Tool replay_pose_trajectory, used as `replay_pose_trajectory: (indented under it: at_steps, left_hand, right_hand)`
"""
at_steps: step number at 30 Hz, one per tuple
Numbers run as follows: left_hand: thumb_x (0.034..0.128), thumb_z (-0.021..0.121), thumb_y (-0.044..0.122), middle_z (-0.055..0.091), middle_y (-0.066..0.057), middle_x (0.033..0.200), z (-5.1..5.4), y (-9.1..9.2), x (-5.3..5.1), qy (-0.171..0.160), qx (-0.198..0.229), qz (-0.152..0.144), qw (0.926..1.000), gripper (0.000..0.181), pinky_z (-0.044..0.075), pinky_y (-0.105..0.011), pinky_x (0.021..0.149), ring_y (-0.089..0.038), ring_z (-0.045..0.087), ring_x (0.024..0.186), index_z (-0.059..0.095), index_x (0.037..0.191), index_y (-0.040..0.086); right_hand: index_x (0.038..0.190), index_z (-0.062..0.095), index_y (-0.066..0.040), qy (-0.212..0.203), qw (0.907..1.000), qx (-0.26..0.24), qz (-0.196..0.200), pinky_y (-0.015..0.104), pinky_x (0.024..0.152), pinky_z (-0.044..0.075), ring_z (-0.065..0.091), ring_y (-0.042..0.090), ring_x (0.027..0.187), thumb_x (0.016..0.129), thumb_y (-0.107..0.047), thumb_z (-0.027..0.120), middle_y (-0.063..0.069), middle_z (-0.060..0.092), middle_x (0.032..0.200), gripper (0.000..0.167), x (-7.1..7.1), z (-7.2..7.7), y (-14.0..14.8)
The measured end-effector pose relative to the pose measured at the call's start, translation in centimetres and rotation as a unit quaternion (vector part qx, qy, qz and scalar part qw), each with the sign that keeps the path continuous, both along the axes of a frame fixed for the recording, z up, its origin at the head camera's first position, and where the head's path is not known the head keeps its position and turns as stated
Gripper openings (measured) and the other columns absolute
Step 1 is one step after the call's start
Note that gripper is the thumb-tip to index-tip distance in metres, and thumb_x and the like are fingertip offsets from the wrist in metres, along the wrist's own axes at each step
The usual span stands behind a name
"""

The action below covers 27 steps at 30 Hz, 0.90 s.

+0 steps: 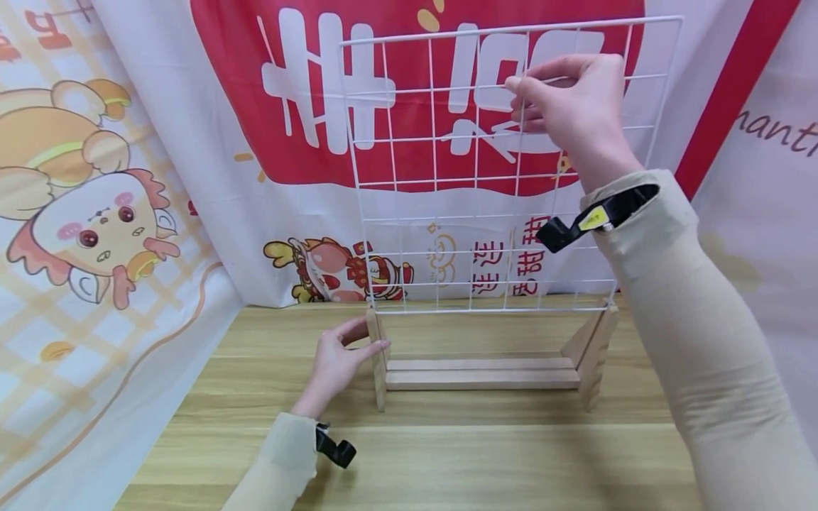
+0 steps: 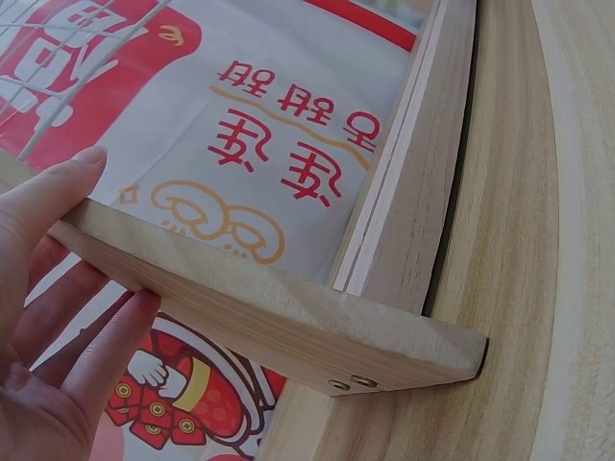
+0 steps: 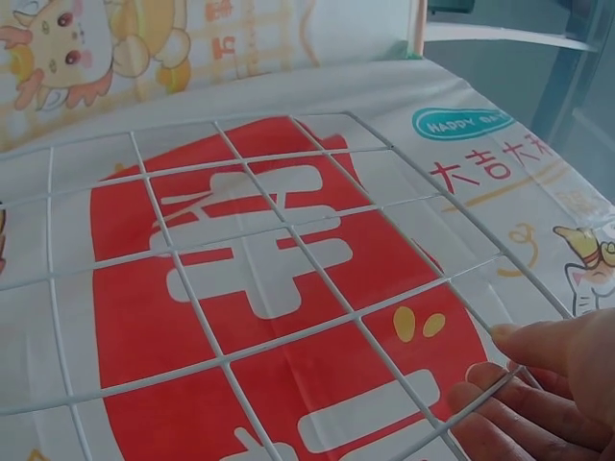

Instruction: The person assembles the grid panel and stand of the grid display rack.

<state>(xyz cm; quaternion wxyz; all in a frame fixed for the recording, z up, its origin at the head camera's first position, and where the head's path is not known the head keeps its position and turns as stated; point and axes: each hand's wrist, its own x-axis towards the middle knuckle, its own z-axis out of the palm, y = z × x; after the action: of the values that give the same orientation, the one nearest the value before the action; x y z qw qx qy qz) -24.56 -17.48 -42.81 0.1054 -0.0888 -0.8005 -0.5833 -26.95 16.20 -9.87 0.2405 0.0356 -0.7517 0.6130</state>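
A white wire grid panel (image 1: 441, 311) stands nearly upright above a pale wooden stand (image 1: 482, 380). My right hand (image 1: 584, 103) pinches a wire in the panel's upper right part; the right wrist view shows the thumb and fingers (image 3: 538, 413) around it. Low on the left, my left hand (image 1: 335, 362) holds the stand's left upright (image 1: 378, 383), thumb on one side and fingers on the other. The panel's bottom corners meet the tops of the left and right uprights (image 1: 591, 369). Whether they sit in grooves, I cannot tell.
The stand rests on a wood-grain table (image 1: 479, 461). Behind hangs a white cloth with a large red print (image 1: 409, 160) and characters. A cartoon-printed cloth (image 1: 96, 213) covers the left side. Screw heads (image 2: 363, 380) show in the upright's foot.
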Motion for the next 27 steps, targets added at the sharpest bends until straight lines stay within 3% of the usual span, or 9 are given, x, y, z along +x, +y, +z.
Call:
replay_pose_trajectory:
  at_steps: [15, 22, 25, 27]
  left_hand:
    - [0.0798, 0.090, 0.023, 0.070, -0.007, 0.122, 0.1, -0.1, 0.0, -0.012, 0.009, 0.001, 0.9999, 0.053, 0.055, -0.041, 0.096, -0.023, 0.063, 0.115, 0.070, 0.127, 0.011]
    - [0.0806, 0.090, 0.023, 0.070, -0.007, 0.122, 0.2, -0.2, -0.1, -0.015, 0.015, -0.005, 0.9998, 0.051, 0.055, -0.043, 0.096, -0.024, 0.063, 0.115, 0.071, 0.126, 0.013]
    - [0.0828, 0.088, 0.018, 0.070, -0.010, 0.122, 0.6, 0.0, 0.1, -0.023, 0.013, -0.002, 0.9997, 0.050, 0.053, -0.047, 0.098, -0.027, 0.063, 0.116, 0.069, 0.128, 0.009]
    - [0.0840, 0.086, 0.013, 0.070, -0.012, 0.122, 1.5, 0.4, 0.7, -0.024, 0.008, -0.002, 0.9997, 0.048, 0.053, -0.048, 0.099, -0.029, 0.063, 0.116, 0.069, 0.128, 0.006]
  right_hand:
    - [0.116, 0.076, -0.016, 0.020, 0.9995, -0.024, 0.006, 0.025, 0.090, 0.056, 0.071, 0.020, 0.094, 0.070, -0.052, 0.085, 0.007, 0.072, 0.112, 0.059, 1.7, -1.0, -0.6]
    - [0.115, 0.076, -0.014, 0.039, 0.9987, -0.030, 0.010, 0.024, 0.088, 0.057, 0.072, 0.021, 0.092, 0.076, -0.047, 0.085, 0.008, 0.073, 0.107, 0.052, 2.6, -1.6, -0.9]
    - [0.114, 0.077, -0.014, 0.048, 0.9984, -0.028, 0.010, 0.024, 0.087, 0.057, 0.072, 0.021, 0.091, 0.078, -0.045, 0.085, 0.007, 0.074, 0.106, 0.048, 2.9, -2.1, -1.0]
    - [0.114, 0.077, -0.015, 0.052, 0.9984, -0.023, 0.006, 0.025, 0.086, 0.057, 0.072, 0.022, 0.092, 0.078, -0.045, 0.085, 0.006, 0.074, 0.106, 0.048, 3.1, -2.4, -1.1]
